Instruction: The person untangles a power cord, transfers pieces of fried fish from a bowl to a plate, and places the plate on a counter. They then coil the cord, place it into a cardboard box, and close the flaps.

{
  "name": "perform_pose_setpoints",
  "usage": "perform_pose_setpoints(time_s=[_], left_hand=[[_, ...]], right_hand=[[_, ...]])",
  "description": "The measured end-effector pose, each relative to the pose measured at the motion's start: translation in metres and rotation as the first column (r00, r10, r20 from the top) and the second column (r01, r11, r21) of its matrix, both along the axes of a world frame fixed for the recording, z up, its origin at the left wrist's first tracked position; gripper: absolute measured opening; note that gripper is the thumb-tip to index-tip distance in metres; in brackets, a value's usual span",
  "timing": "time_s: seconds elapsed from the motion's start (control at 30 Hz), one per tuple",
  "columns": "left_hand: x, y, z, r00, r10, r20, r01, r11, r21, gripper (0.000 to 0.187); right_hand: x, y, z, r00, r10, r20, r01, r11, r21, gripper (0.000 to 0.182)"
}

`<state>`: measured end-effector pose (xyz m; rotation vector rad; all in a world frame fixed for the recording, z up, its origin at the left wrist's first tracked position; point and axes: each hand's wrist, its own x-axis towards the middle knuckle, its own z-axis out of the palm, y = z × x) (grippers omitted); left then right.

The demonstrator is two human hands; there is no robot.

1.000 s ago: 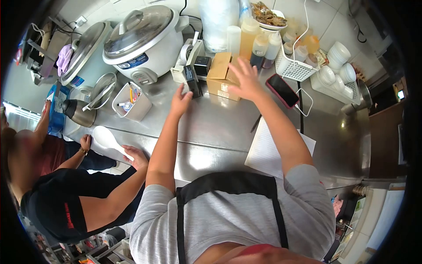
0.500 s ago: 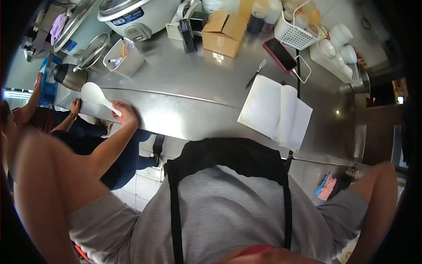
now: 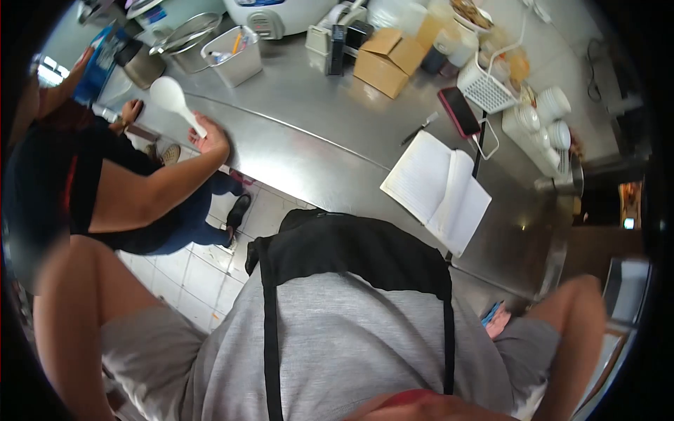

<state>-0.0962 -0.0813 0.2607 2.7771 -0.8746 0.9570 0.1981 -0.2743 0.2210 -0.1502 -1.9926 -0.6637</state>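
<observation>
Neither of my hands is in view. My left arm point(image 3: 70, 316) is bent at the elbow, its forearm running back out of the lower left. On the other side my right arm point(image 3: 579, 330) is folded the same way. A co-worker at the left, in a dark top point(image 3: 42, 161), holds a white rice paddle point(image 3: 167, 95) in one hand point(image 3: 212, 139) at the counter edge. In front of my black apron point(image 3: 358, 249), an open notebook point(image 3: 428, 179) lies on the steel counter point(image 3: 295, 158). A pen point(image 3: 418, 130) is beside it.
A phone point(image 3: 458, 112) with a white cable lies beyond the notebook. Farther back are a cardboard box point(image 3: 386, 67), a white basket point(image 3: 488, 91), a pen bin point(image 3: 235, 67) and a rice cooker point(image 3: 281, 17). White bowls point(image 3: 551, 105) stand at the right. Another person's hand point(image 3: 131, 111) rests at the left.
My view has turned, so the notebook and counter items sit differently in frame. More of the co-worker's dark top shows, and the paddle stays in that person's hand. My arms remain folded back.
</observation>
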Motion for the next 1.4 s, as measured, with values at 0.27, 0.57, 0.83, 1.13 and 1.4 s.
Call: perform_pose_setpoints(time_s=[0.27, 0.57, 0.83, 1.13, 1.4], left_hand=[[-0.062, 0.015, -0.195, 0.332, 0.356, -0.874, -0.893, -0.18, -0.412, 0.023], [-0.17, -0.108, -0.374, -0.089, -0.437, -0.895, -0.848, -0.438, 0.298, 0.039], [-0.047, 0.06, -0.332, 0.237, 0.558, -0.795, -0.829, -0.311, -0.466, 0.033], [0.051, 0.3, -0.351, -0.194, 0.848, -0.494, -0.837, -0.405, -0.367, 0.068], [0.048, 0.37, -0.373, -0.235, 0.798, -0.555, -0.882, -0.416, -0.224, 0.052]], right_hand=[[-0.029, 0.164, -0.194, 0.914, -0.36, -0.185, -0.205, -0.016, -0.979, 0.015], [-0.081, 0.21, -0.322, 0.885, 0.449, 0.127, 0.298, -0.335, -0.894, 0.024], [-0.071, 0.208, -0.318, 0.832, 0.52, 0.194, 0.423, -0.367, -0.829, 0.029], [0.091, 0.255, -0.34, 0.315, -0.576, 0.754, 0.371, -0.657, -0.656, 0.032], [0.123, 0.259, -0.381, 0.18, -0.736, 0.652, 0.19, -0.624, -0.758, 0.042]])
